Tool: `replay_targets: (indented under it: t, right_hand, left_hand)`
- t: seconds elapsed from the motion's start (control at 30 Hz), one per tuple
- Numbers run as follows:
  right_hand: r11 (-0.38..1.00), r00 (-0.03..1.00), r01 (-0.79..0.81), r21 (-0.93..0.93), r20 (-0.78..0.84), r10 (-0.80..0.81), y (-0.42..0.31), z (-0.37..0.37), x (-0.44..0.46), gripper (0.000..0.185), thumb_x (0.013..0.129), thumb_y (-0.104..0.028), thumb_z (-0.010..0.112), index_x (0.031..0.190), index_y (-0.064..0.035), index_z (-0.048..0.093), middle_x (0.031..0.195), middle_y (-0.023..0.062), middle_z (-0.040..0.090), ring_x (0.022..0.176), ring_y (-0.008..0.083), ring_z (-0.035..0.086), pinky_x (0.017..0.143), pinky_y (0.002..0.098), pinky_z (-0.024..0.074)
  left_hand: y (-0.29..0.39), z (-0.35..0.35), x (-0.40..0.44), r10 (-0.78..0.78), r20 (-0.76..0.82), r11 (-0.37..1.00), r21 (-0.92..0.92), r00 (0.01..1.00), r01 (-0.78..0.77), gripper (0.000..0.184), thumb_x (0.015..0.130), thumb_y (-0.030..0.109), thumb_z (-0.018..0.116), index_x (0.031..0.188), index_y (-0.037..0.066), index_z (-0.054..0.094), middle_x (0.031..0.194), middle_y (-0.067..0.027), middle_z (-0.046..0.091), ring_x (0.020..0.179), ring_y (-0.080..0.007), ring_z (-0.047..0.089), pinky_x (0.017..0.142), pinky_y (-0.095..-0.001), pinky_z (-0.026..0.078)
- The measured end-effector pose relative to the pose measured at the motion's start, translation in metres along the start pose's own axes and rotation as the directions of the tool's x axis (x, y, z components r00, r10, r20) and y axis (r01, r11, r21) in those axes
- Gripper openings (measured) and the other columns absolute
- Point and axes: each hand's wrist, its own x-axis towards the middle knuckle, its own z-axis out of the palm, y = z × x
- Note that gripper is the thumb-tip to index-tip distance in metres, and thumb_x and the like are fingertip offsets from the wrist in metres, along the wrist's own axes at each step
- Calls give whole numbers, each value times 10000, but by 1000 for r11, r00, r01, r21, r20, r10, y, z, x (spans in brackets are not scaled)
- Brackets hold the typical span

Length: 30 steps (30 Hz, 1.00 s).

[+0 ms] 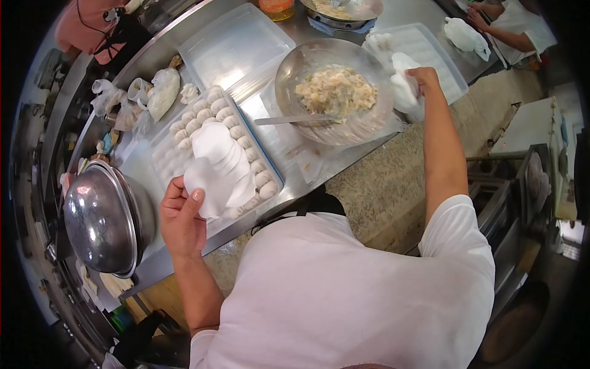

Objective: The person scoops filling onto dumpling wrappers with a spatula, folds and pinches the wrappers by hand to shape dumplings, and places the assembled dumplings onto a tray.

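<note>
My left hand [185,215] pinches a thin white dough wrapper [212,184] between thumb and fingers. Just beyond it, several overlapping round wrappers [222,147] lie on rows of shaped dumplings [261,175] in a plastic tray [278,174]. At the right, my right hand [425,80] is closed at a soft white bundle [404,83] by a clear plastic container [452,67]. I cannot make out what exactly its fingers grip. Between my hands stands a metal bowl [289,67] of pale chopped filling [335,91], with a flat metal spatula [289,120] across its near rim.
A large domed metal bowl [98,218] stands at the left edge. Plastic bags [163,92] and a clear plastic lid [236,46] lie at the back. Another metal bowl [350,9] is at the far side. Two other people [522,31] stand at the table's far corners.
</note>
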Motion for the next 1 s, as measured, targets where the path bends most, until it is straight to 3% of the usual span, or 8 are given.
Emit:
replay_targets:
  t: [0.13, 0.27, 0.33, 0.47, 0.57, 0.77, 0.83, 1.0]
  right_hand:
    - [949, 962, 274, -159, 32, -272, -17, -10, -36, 227, 809, -121, 770, 943, 25, 660, 791, 88, 624, 675, 220, 559, 636, 379, 478]
    - [810, 810, 585, 24, 12, -586, -25, -25, -52, 292, 821, -176, 742, 1018, 20, 653, 896, 96, 665, 804, 181, 582, 732, 346, 480]
    - [722, 735, 672, -165, 33, -677, -46, -51, -59, 288, 862, -163, 729, 1064, 23, 643, 913, 81, 668, 811, 155, 582, 740, 320, 482]
    - [644, 605, 740, 194, 226, -764, -125, -52, -171, 258, 961, -111, 664, 1187, 8, 628, 1096, 70, 693, 997, 124, 633, 893, 266, 496]
    - [565, 512, 797, 213, 257, -820, -170, -45, -244, 282, 965, -94, 667, 1220, 16, 618, 1129, 82, 692, 1019, 130, 638, 921, 271, 493]
    - [583, 418, 578, 571, 406, -813, -203, 10, -364, 360, 933, -49, 687, 1268, 37, 590, 1201, 107, 669, 1084, 163, 637, 970, 298, 489]
    - [601, 379, 478, 640, 467, -799, -202, 47, -400, 340, 912, -64, 706, 1228, 26, 617, 1119, 108, 703, 1010, 158, 674, 928, 306, 528]
    - [803, 156, 253, 540, 796, -585, -185, 147, -435, 324, 885, -110, 747, 1160, -6, 609, 1001, 34, 675, 917, 102, 640, 824, 263, 525]
  left_hand:
    - [5, -17, -2, 39, -13, 999, 13, 999, -38, 286, 913, 39, 691, 1177, -19, 597, 1019, -74, 691, 932, -145, 669, 885, -317, 556]
    - [13, -32, -7, 64, -50, 998, 11, 997, -63, 291, 916, 43, 685, 1183, -9, 585, 1061, -80, 682, 944, -153, 664, 893, -322, 545]
    - [16, -42, -8, 81, -72, 997, 10, 994, -81, 290, 917, 46, 684, 1183, -9, 581, 1070, -81, 680, 941, -157, 665, 891, -320, 544]
    - [27, -60, -9, 134, -78, 991, -14, 988, -135, 282, 931, 37, 664, 1196, -14, 583, 1082, -85, 681, 953, -160, 671, 878, -313, 552]
    - [30, -71, -9, 168, -56, 983, -65, 984, -171, 285, 940, 23, 648, 1215, -18, 585, 1091, -92, 688, 959, -156, 680, 881, -319, 562]
    - [33, -92, -18, 188, -67, 972, -132, 980, -195, 304, 929, 27, 665, 1219, -21, 589, 1094, -101, 699, 962, -166, 691, 890, -333, 567]
    - [33, -102, -20, 200, -77, 968, -141, 977, -210, 308, 927, 30, 669, 1219, -23, 588, 1089, -100, 699, 954, -166, 691, 880, -332, 568]
    - [36, -119, -31, 216, -88, 964, -136, 972, -227, 307, 925, 36, 678, 1211, -29, 586, 1066, -99, 695, 924, -162, 688, 850, -326, 569]
